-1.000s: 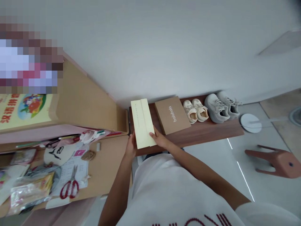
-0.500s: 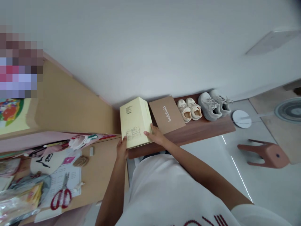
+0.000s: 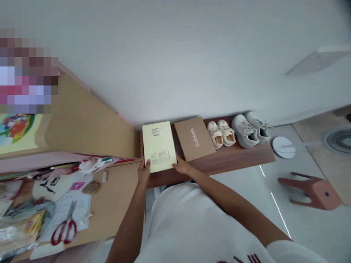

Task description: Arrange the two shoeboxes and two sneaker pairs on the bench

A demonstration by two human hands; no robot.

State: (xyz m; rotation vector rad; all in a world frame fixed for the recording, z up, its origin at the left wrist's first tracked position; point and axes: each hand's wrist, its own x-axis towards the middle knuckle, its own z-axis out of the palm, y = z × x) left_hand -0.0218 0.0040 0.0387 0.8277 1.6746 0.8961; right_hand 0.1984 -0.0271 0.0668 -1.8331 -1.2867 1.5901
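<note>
A pale yellow box (image 3: 159, 146) with a printed label lies flat at the left end of a dark wooden shelf (image 3: 233, 159). My left hand (image 3: 143, 171) grips its near left corner, thumb on top. My right hand (image 3: 181, 167) holds its near right corner, fingers curled against the side. A brown cardboard box (image 3: 194, 138) with white lettering lies right beside it on the shelf.
A small beige pair of shoes (image 3: 221, 133) and a larger grey pair (image 3: 251, 128) stand further right on the shelf. A desk (image 3: 117, 197) at left carries red scissors (image 3: 62, 231), papers and bags. A reddish stool (image 3: 311, 188) and a white round base (image 3: 283, 147) are on the floor.
The yellow box was turned from standing on edge to lying flat with its labelled face up, and lowered onto the shelf's left end. Both hands stayed on its near corners.
</note>
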